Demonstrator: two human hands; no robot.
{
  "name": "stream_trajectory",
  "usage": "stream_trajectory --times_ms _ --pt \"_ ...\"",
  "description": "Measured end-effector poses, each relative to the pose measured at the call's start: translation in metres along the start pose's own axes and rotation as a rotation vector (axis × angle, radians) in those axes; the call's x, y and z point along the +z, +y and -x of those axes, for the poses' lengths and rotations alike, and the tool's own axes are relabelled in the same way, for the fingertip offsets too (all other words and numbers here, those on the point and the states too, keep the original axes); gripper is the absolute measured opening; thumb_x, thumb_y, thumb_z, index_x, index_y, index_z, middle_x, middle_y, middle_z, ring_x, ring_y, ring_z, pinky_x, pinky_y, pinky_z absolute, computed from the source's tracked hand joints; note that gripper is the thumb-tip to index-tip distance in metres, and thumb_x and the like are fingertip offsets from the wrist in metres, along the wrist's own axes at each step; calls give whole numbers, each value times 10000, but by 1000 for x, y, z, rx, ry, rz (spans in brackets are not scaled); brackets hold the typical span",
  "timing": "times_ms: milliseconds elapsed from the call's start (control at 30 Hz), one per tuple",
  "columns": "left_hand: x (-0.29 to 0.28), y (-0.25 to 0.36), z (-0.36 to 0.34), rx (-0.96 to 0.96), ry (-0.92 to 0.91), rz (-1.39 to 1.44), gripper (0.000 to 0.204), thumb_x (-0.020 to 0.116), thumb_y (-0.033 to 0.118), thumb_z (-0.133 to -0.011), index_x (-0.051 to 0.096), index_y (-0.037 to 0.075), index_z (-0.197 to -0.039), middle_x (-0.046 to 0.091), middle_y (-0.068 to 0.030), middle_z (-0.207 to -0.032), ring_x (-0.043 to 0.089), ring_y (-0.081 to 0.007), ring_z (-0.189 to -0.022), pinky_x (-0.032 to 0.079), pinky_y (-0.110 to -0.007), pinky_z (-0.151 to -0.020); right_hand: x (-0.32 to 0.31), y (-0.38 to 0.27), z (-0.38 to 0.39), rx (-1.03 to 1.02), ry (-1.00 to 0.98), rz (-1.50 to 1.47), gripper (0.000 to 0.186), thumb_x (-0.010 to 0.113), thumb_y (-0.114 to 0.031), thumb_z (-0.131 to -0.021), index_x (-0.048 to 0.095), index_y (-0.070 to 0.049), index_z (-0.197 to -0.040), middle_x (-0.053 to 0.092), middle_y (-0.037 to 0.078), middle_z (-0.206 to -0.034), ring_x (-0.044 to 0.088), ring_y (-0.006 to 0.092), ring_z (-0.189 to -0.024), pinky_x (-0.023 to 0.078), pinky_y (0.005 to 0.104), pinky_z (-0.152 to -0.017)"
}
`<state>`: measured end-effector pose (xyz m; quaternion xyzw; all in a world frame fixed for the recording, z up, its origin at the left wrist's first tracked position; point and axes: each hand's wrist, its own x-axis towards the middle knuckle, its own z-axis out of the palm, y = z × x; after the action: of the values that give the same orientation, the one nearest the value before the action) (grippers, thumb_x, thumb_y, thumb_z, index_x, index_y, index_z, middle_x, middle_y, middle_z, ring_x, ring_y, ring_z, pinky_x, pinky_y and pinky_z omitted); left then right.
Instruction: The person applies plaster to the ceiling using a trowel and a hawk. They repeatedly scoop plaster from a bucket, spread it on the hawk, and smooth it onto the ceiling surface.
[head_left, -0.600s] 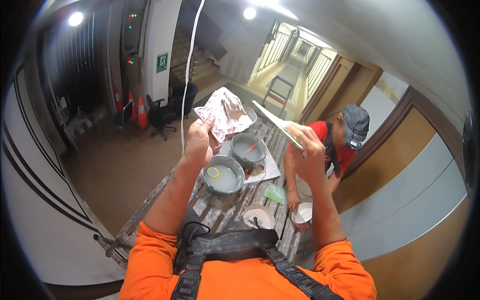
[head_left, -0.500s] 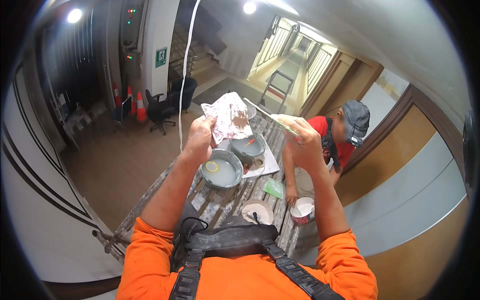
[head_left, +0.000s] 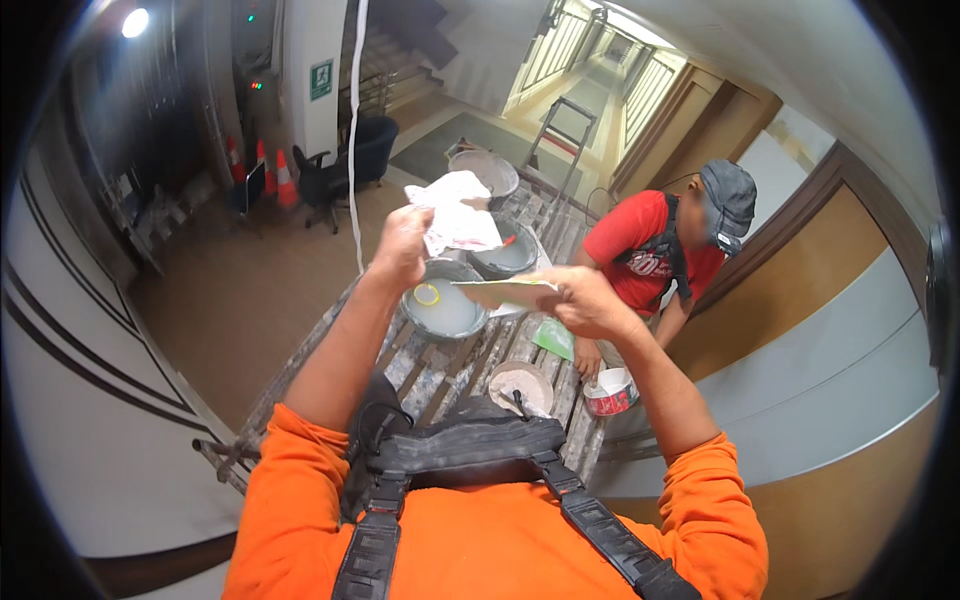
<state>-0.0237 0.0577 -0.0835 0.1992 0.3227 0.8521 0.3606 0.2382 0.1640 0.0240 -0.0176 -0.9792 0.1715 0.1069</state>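
Note:
My left hand point(head_left: 403, 245) is closed on the edge of a flat, plaster-smeared sheet point(head_left: 456, 210), raised above the buckets. Its upper face is mostly white; what it is made of does not show. In my right hand point(head_left: 592, 300) is a flat, thin spreader point(head_left: 505, 292), greenish along one edge and coated pale on its face. The spreader lies nearly level, below and right of the sheet and apart from it. Beneath my hands stand a bucket of cloudy liquid with a yellow ring point(head_left: 445, 310) and a second bucket with something red in it point(head_left: 508, 252).
On the slatted platform point(head_left: 460, 365) are a bowl of pale powder point(head_left: 522, 382), a green flat piece point(head_left: 555, 338) and a farther bucket point(head_left: 487, 170). A co-worker in red point(head_left: 640, 240) is at the right, one hand by a white-lined tub point(head_left: 612, 392). A white cable point(head_left: 355, 130) hangs at left.
My right hand has come down and left, and the spreader has swung from pointing up-left to nearly level. The sheet's brownish patch no longer shows. The co-worker's torso shows more, and the view has shifted slightly.

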Motion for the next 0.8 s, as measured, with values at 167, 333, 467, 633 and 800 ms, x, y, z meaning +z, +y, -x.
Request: stream_trajectory --times_ms 167,333,467,633,800 --pt "-29 29 35 73 -109 -18 446 404 190 -998 472 -55 -1365 579 -193 -1320 604 -314 -1181 530 -469 -980 4 31 19 377 353 -1309 363 691 -23 -807 631 20 -1162 688 51 -1085 656 161 -979 522 318 -880" --pt "-164 -49 44 -120 -94 26 573 512 413 -908 500 81 -1374 610 -187 -1288 610 -290 -1153 454 -440 -1034 -103 19 10 -2 1428 -673 243 637 -34 -845 630 -11 -1086 675 52 -987 669 169 -916 543 328 -848" --pt "-232 -98 30 -162 -48 -22 670 573 593 -872 510 180 -1395 615 -187 -1282 604 -273 -1143 426 -412 -1033 -210 49 -46 -205 1538 -75 249 620 -146 -901 650 45 -1058 692 117 -952 640 168 -945 513 347 -822" --pt "-303 -127 65 -283 34 149 548 602 433 -908 535 112 -1347 634 -140 -1228 611 -247 -1100 460 -397 -985 -319 -7 -107 -207 1786 -206 388 585 -249 -953 633 102 -1109 687 190 -1004 624 235 -944 463 358 -871" --pt "-343 -120 91 -429 122 301 428 631 273 -944 560 44 -1299 653 -93 -1173 618 -222 -1058 494 -382 -937 -427 -29 -145 -361 2098 -119 398 509 -168 -968 508 48 -1303 574 214 -1237 587 349 -1082 458 433 -943"
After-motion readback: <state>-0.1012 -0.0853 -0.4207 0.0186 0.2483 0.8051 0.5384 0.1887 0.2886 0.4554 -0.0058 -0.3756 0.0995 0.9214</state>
